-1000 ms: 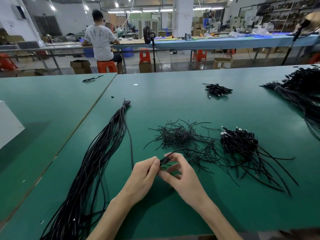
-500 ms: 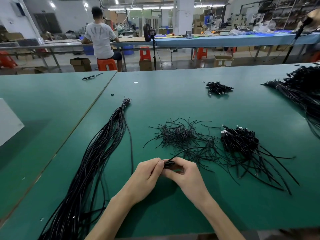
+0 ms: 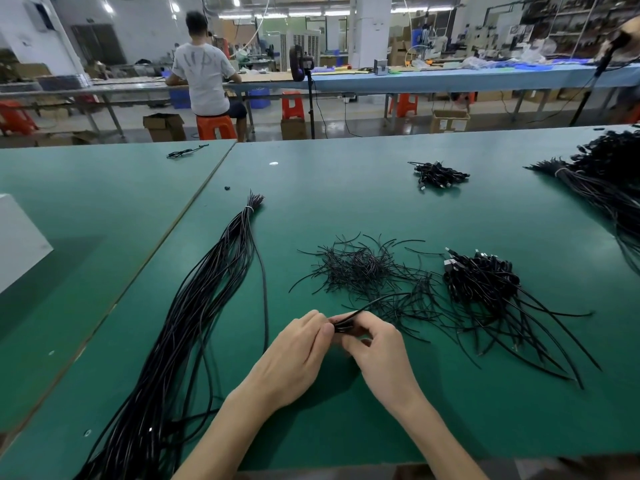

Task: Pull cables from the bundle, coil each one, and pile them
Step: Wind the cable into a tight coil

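Note:
A long bundle of black cables (image 3: 194, 323), tied near its far end, lies on the green table at my left. My left hand (image 3: 294, 355) and my right hand (image 3: 377, 351) meet in front of me and pinch a small coiled black cable (image 3: 341, 325) between their fingertips; a thin black tie strand runs from it up to the right. A scatter of short black ties (image 3: 363, 268) lies just beyond my hands. To their right sits a pile of coiled cables (image 3: 485, 282) with loose tails.
A smaller pile of coiled cables (image 3: 438, 174) lies farther back on the green table (image 3: 346, 188). Another big cable bundle (image 3: 602, 181) fills the right edge. A white box (image 3: 17, 240) stands at the left. A person (image 3: 204, 81) sits at a far bench.
My hands have closed in on the small coil and drawn a little nearer to me. The fingers of my right hand, spread a second ago, now curl round it.

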Demonstrator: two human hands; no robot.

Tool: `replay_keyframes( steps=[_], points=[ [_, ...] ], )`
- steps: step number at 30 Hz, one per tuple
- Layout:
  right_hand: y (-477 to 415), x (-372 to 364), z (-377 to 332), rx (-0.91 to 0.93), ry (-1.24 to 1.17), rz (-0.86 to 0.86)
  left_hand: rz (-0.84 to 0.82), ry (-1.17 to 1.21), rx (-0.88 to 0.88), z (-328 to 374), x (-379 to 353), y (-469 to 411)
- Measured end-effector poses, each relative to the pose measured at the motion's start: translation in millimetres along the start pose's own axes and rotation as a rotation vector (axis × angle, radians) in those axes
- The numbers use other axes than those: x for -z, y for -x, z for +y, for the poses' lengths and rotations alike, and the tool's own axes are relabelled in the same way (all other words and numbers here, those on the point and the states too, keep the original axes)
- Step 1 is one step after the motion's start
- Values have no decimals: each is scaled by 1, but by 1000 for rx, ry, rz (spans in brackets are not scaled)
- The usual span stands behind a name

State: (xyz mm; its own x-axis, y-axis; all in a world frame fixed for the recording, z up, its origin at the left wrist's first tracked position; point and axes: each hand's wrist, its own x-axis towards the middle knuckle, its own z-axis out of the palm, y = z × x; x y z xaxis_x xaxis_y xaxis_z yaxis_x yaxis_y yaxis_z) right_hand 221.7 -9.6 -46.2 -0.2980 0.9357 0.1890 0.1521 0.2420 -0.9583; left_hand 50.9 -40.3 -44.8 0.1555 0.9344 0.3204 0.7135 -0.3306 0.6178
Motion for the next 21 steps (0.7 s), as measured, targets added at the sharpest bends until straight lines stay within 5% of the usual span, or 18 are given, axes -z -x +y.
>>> replay_keyframes(
  steps=[21],
  points=[
    [1,-9,-1,68,165,21,-74,377,141,0,14,-13]
  ],
)
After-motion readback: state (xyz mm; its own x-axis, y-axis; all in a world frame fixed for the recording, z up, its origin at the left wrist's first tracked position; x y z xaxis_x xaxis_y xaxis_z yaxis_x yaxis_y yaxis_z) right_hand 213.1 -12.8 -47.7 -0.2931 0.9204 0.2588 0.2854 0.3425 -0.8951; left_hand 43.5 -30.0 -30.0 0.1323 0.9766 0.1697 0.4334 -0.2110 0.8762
